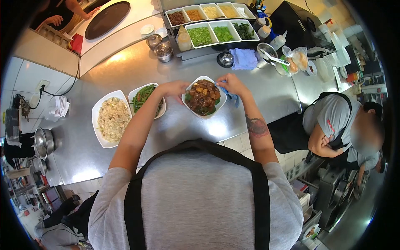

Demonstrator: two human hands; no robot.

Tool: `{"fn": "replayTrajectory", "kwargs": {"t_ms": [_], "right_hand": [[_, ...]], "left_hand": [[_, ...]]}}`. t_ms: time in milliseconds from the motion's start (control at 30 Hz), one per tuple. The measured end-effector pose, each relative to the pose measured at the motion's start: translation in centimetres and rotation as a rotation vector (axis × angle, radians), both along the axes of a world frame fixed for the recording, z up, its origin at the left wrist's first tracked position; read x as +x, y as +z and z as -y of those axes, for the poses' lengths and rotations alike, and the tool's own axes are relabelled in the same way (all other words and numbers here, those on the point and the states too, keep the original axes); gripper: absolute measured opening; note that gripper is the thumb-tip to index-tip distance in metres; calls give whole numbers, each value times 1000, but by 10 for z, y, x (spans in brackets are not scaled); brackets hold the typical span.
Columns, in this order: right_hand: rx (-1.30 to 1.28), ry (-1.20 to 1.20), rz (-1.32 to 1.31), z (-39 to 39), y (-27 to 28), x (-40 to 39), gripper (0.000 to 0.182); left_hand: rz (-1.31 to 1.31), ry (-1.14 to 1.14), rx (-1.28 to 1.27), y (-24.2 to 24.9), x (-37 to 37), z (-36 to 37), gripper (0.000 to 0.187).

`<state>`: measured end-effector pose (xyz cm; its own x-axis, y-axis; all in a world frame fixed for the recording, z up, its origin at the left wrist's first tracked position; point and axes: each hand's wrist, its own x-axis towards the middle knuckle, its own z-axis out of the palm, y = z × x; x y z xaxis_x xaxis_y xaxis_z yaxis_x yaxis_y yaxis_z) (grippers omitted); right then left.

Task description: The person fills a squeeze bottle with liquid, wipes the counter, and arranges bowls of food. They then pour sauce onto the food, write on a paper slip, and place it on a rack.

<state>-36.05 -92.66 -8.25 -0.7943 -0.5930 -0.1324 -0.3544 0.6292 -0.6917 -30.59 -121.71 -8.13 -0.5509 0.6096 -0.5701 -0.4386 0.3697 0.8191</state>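
Bowl [203, 98] of dark braised stuff over greens is the thing being worked on, sitting on the steel counter [125, 66] right in front of the person, pretty much dead centre. Food looks fully plated and heaped up, so my guess is what's left is just tidying the rim. Two more white plates stand finished to the left: fried rice [111, 118] furthest out, then green beans [145, 98] just beside the bowl, partly under the left forearm. Left hand [174, 88] is curled against the bowl's left edge, steadying it, fingers bent rather than spread. Right hand [231, 84] is at the upper right rim, pinched closed on a blue cloth [230, 96] touching the bowl's edge. Both hands flank the bowl, touching it. Another person stands off to the right with arms folded
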Motion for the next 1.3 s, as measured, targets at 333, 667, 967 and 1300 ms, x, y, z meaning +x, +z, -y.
{"fn": "replayTrajectory", "kwargs": {"t_ms": [333,667,967,1300], "right_hand": [[9,100,-120,14,-1,-15,19],[-32,-183,109,-21,-8,38,22],[-252,-475,9,-1,-38,40,25],[-66,-170,-21,12,-12,34,23]], "left_hand": [[-228,-324,-339,-1,-63,-31,46],[-545,755,-129,-64,9,-14,44],[-487,927,-302,-57,138,-47,43],[-401,719,-370,-28,136,-50,44]]}}
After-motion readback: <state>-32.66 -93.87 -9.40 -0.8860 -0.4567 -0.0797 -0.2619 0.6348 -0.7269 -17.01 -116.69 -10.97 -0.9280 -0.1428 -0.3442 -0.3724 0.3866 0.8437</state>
